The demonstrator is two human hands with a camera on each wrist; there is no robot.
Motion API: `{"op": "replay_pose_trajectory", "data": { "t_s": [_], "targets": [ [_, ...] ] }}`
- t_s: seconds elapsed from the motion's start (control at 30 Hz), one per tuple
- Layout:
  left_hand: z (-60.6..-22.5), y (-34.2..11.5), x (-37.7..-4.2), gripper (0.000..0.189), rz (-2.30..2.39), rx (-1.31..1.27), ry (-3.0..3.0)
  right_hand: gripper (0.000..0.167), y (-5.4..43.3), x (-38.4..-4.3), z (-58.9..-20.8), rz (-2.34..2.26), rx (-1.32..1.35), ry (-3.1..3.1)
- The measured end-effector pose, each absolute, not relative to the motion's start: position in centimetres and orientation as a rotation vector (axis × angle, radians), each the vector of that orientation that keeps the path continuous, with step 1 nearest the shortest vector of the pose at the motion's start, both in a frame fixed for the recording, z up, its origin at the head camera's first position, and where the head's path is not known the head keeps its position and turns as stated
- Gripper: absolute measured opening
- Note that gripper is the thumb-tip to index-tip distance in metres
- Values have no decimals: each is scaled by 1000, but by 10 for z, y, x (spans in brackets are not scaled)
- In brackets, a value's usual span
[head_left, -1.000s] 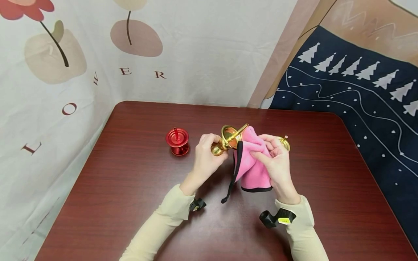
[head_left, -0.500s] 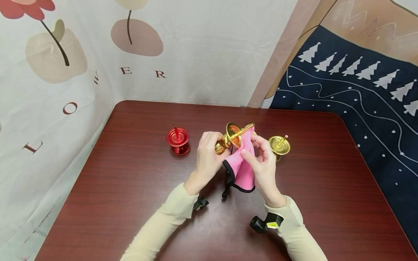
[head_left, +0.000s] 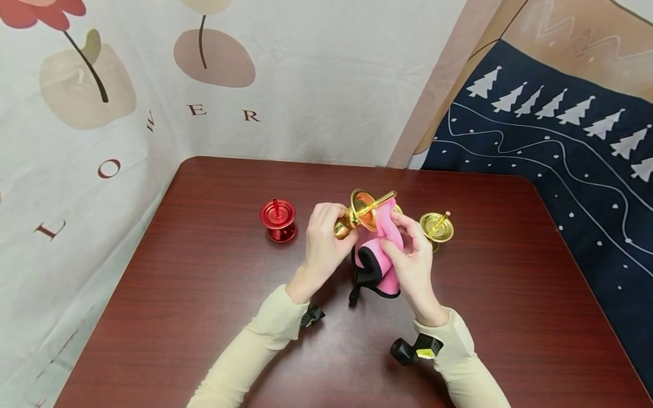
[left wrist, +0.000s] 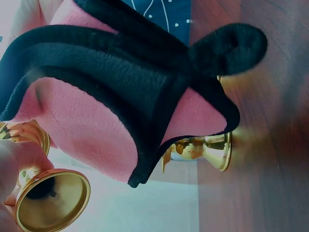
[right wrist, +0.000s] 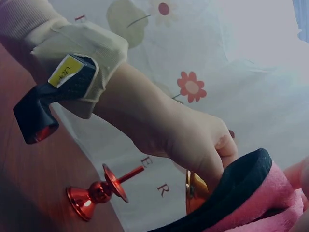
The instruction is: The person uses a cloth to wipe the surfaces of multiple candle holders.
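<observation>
My left hand [head_left: 321, 241] grips a gold candlestick [head_left: 361, 204] by its lower stem, tilted with its spike pointing up and right. Its flared foot [left wrist: 53, 200] shows hollow in the left wrist view. A pink cloth [head_left: 389, 226] with black edging is pinched between the thumb and fingers of my right hand [head_left: 414, 258]. The cloth's upper end lies at the dish and spike, covering part of the dish. Below, it hangs folded, with a black loop [left wrist: 229, 48] at one corner. In the right wrist view the cloth hides the left fingertips.
A red candlestick [head_left: 278, 220] stands upright on the dark wood table [head_left: 219, 272], left of my left hand. Another gold candlestick [head_left: 436, 228] stands just beyond my right hand. Printed fabric [head_left: 326, 113] hangs behind the table's back edge.
My right hand and the cloth have moved left, uncovering more of the standing gold candlestick. The cloth's lower edge has folded over. The held candlestick has shifted slightly right.
</observation>
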State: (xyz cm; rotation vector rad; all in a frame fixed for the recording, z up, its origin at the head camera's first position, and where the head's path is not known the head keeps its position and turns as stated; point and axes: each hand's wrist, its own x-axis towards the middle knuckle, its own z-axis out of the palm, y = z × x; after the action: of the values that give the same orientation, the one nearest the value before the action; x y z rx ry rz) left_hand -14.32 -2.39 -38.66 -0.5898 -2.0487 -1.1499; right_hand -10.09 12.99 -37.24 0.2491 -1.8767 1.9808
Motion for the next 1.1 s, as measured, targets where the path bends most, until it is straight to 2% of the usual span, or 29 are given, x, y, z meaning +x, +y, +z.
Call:
{"op": "replay_pose_trajectory", "data": {
  "t_s": [0.2,0.47,0.67,1.1],
  "targets": [
    [-385,-26,-144,20,-1152,-592,-2061,38,145,-106,-368,1895,261,-1937],
    [-384,-28,-143,22,-1121,-599,-2068,37,156,-107,-360,1349,384,-2131],
    [-381,-27,-141,26,-1058,-628,-2070,36,151,-103,-360,1108,465,-2188],
    [-381,-28,-142,28,-906,-656,-2096,35,152,-92,-348,1252,489,-2155]
  ]
}}
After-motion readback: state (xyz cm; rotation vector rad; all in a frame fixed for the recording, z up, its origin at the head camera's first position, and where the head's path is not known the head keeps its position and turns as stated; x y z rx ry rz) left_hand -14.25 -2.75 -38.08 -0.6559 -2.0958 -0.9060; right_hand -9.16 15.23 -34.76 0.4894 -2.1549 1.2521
